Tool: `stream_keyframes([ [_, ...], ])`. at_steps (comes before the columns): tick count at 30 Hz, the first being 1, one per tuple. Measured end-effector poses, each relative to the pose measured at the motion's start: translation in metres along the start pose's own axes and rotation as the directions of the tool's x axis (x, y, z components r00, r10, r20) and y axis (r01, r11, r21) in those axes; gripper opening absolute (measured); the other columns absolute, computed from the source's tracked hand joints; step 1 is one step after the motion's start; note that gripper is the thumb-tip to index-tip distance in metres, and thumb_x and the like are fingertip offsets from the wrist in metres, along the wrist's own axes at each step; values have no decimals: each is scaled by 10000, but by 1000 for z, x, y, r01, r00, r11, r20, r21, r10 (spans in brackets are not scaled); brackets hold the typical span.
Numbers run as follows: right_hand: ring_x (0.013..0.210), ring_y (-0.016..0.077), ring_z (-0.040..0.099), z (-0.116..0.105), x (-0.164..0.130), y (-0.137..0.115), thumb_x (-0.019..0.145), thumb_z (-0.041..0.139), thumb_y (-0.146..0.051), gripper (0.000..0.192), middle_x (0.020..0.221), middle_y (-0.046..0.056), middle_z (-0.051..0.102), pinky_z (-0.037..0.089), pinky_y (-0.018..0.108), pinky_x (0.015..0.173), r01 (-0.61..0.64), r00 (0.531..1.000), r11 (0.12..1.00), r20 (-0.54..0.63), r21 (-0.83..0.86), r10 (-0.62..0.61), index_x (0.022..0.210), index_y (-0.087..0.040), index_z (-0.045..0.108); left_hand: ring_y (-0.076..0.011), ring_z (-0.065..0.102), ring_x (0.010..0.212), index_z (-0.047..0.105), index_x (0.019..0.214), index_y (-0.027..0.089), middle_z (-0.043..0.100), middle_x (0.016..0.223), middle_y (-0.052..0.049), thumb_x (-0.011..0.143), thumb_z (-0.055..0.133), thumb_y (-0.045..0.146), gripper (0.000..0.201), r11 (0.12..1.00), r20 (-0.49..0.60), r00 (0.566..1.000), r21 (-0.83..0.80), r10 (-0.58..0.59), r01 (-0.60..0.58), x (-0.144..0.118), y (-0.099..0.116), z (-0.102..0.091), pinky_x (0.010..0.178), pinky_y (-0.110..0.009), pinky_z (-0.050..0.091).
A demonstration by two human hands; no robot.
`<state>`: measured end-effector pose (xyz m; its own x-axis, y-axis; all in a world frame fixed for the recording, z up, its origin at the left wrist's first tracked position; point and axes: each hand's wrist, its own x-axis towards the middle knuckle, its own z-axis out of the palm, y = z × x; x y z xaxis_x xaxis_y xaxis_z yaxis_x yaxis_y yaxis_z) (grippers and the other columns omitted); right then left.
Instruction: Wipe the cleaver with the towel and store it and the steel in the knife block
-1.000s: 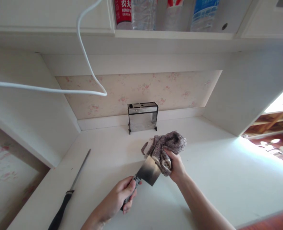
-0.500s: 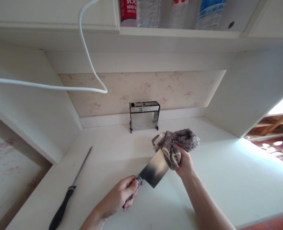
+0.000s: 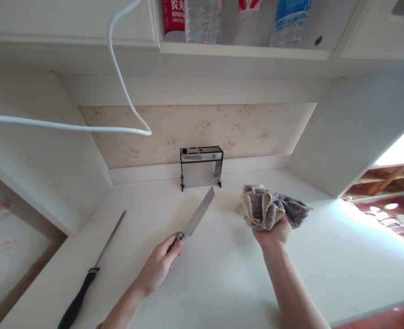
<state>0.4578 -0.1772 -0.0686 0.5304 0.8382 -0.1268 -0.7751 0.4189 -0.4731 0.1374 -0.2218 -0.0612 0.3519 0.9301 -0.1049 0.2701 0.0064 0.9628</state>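
Observation:
My left hand (image 3: 162, 258) is closed round the handle of a cleaver (image 3: 201, 212). Its blade is turned nearly edge-on and points up and away toward the back of the white counter. Off to the right, my right hand (image 3: 273, 232) grips a bunched brown-and-cream cloth (image 3: 265, 205), apart from the blade. On the counter to the left lies a honing steel (image 3: 91, 270) with a black handle. A knife rack (image 3: 202, 154) with a black frame and a slotted metal top stands against the back wall.
A white cable (image 3: 126, 91) hangs across the upper left. Plastic bottles (image 3: 203, 20) stand on the shelf above. White side panels (image 3: 44, 137) bound the counter (image 3: 215, 283) left and right. Past the right edge there is wooden shelving (image 3: 386, 180).
The cloth has come off the blade and moved right with my right hand. My left hand has shifted left and rotated the cleaver from broad side to nearly edge-on.

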Motion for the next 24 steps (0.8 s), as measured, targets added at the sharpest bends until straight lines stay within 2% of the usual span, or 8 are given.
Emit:
stream_keyframes([
  [2,921,208,677,3,-5,3,769,548,-372,225,873,-33,742,504,436,865,-29,999,1000,20,-7,30,914,-288,697,-158,564,733,577,1029,181,601,777,-6,907,436,468,343,983,-90,993,174,72,-56,5,5,2,655,-242,411],
  [4,928,205,675,8,-11,5,778,545,-370,224,874,-28,743,500,428,878,-65,997,998,40,19,64,914,-281,699,-213,582,978,576,1127,198,651,1010,-51,916,421,430,350,929,-149,978,361,145,-83,10,10,6,840,-289,417],
  [5,932,203,674,10,-13,4,783,535,-370,229,874,-27,742,498,425,883,-87,995,995,44,41,86,914,-277,698,-223,574,1033,574,1149,205,647,1076,-62,923,403,409,349,890,-170,971,449,166,-74,12,11,9,888,-305,403],
  [10,960,193,666,18,-20,0,821,461,-382,279,925,-46,736,479,448,917,-182,982,976,71,120,175,956,-290,687,-212,639,895,553,1176,215,658,1021,-71,948,322,336,345,663,-206,956,749,209,17,23,13,28,793,-298,440],
  [14,985,204,660,22,-25,0,825,456,-381,282,925,-43,736,467,473,930,-233,970,964,106,131,220,959,-289,686,-221,650,837,535,1189,188,653,1007,-85,956,300,322,358,555,-178,963,831,205,36,28,13,42,742,-309,447],
  [19,966,207,667,25,-30,3,797,483,-345,270,928,-32,737,482,464,915,-284,955,950,132,130,267,960,-282,689,-232,647,858,530,1176,190,646,1012,-84,960,287,304,345,522,-131,969,853,211,2,32,10,54,743,-329,449],
  [24,958,212,671,24,-32,3,792,488,-341,254,925,-26,737,494,456,905,-318,939,943,173,100,298,926,-267,690,-256,650,858,535,1126,170,655,1006,-104,951,299,302,322,481,-149,971,876,185,43,36,10,63,733,-354,446],
])
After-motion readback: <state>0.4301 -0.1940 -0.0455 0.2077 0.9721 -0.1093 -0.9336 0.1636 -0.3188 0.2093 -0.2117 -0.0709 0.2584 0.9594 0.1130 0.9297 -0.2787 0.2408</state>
